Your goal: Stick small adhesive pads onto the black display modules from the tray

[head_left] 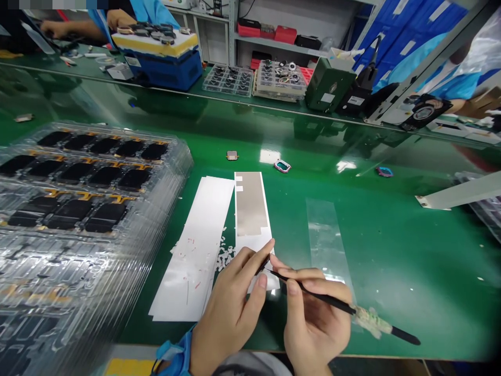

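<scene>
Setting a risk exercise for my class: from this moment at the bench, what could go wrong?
The tip of the black tweezers in the right hand is close to the left hand, so a slip might prick a finger. Loose white scraps beside the grey foil sheet could stick to it. The stacked clear trays of black panels sit nearby and might get knocked.

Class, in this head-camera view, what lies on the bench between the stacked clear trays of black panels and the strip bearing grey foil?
The head view shows a white sheet lying there, with small white scraps beside it.
</scene>
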Demonstrator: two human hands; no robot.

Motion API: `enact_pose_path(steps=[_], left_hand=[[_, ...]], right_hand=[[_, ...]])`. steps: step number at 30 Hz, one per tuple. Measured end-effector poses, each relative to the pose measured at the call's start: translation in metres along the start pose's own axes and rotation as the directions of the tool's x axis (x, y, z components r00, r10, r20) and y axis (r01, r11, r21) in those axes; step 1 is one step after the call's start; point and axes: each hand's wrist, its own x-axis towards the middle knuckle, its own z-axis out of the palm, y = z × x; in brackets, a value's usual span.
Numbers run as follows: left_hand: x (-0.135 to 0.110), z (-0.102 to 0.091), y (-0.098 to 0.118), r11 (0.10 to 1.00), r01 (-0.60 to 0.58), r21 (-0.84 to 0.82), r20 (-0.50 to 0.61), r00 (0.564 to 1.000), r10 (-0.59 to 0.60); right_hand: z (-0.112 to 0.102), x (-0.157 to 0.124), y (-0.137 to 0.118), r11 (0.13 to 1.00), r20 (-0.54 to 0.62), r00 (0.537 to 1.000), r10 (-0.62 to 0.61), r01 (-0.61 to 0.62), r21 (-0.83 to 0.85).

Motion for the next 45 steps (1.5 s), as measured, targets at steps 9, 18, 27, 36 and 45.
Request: enact_pose_path(steps=[9, 18, 27, 36, 45], left_hand=[[-0.0012, 0.0, 0.0014, 1.0, 0.012, 0.003, -0.001, 1.0, -0.012], [0.0015, 0.0003, 0.0001, 0.999, 0.026, 0.023, 0.0, 1.0, -0.026], [0.0005, 0.0002, 0.0002, 0.999, 0.03, 0.037, 0.001, 1.0, -0.03], [0.0014, 0.0014, 0.001, 0.998, 0.03, 0.047, -0.003, 1.0, -0.03], [0.0019, 0.0011, -0.0002, 0.998, 0.031, 0.051, 0.001, 1.0, -0.031]], right_hand=[[0.002, 0.0013, -0.0006, 0.999, -0.011, 1.0, 0.007, -0.007, -0.032], [0.0024, 0.0002, 0.0012, 1.0, -0.025, 0.999, 0.025, -0.025, 0.012], [0.0011, -0.0002, 0.0008, 0.999, -0.028, 0.999, 0.035, -0.035, -0.003], [0.0015, 0.0005, 0.0008, 0.998, -0.016, 0.998, 0.055, -0.055, -0.002], [0.0022, 0.0012, 0.0007, 0.996, -0.039, 0.996, 0.085, -0.084, 0.019]])
